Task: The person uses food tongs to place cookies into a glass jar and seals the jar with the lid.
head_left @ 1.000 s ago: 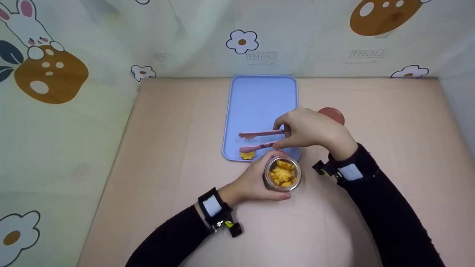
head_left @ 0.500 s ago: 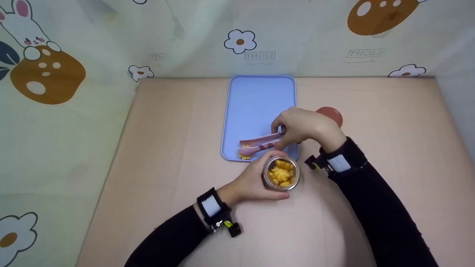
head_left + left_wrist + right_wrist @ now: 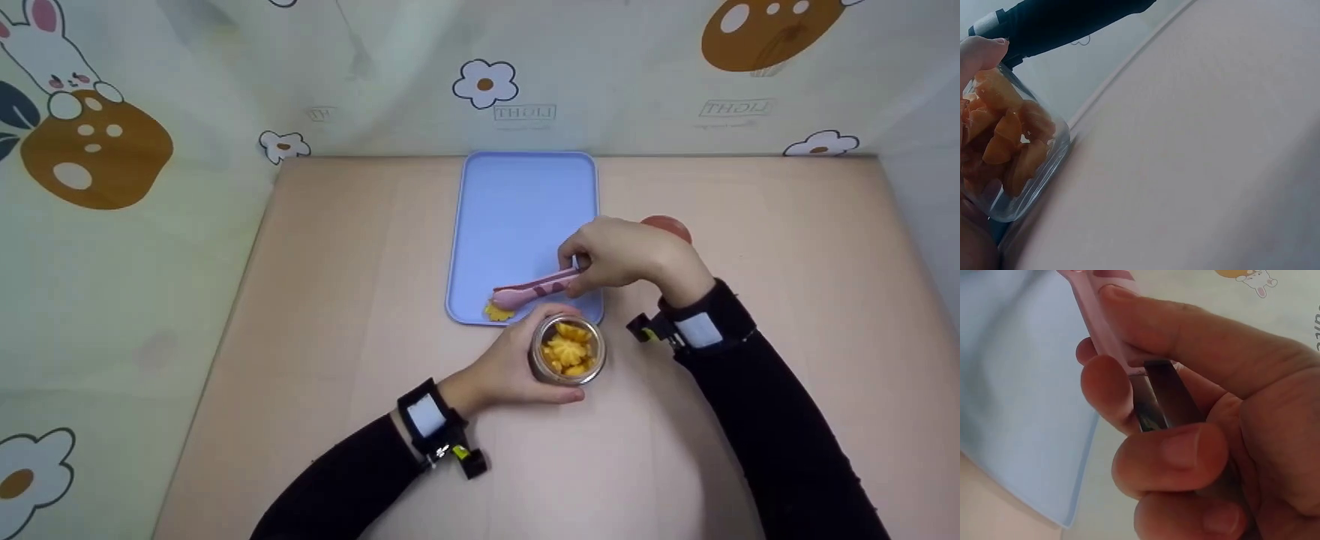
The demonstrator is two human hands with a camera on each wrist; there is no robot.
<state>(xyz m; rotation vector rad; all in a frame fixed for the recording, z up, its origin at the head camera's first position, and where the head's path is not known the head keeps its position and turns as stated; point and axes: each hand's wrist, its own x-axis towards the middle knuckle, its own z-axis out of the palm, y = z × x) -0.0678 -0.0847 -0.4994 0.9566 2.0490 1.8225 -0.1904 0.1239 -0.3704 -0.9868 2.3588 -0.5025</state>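
In the head view, my left hand (image 3: 517,367) curls round a glass jar (image 3: 568,380) of yellow-orange flower-shaped pieces (image 3: 568,349). The left wrist view shows the clear jar (image 3: 1044,185) from the side, with pieces (image 3: 1008,135) heaped inside. Pink tongs (image 3: 529,289) with a metal handle are gripped by my right hand (image 3: 626,255), the arms pressed close together. Beneath their tips, one yellow piece (image 3: 498,312) lies at the near edge of the blue tray (image 3: 529,202); whether the tips pinch it is hidden. The right wrist view shows fingers wrapped round the tongs (image 3: 1100,320).
A reddish-brown round object (image 3: 667,226) lies on the table (image 3: 360,300) behind my right wrist, partly covered by it. A patterned curtain (image 3: 390,82) rises along the table's far and left edges.
The tongs' arms have closed together from spread apart, and their tips have lowered to the yellow piece on the tray. My left hand and the jar have stayed nearly still.
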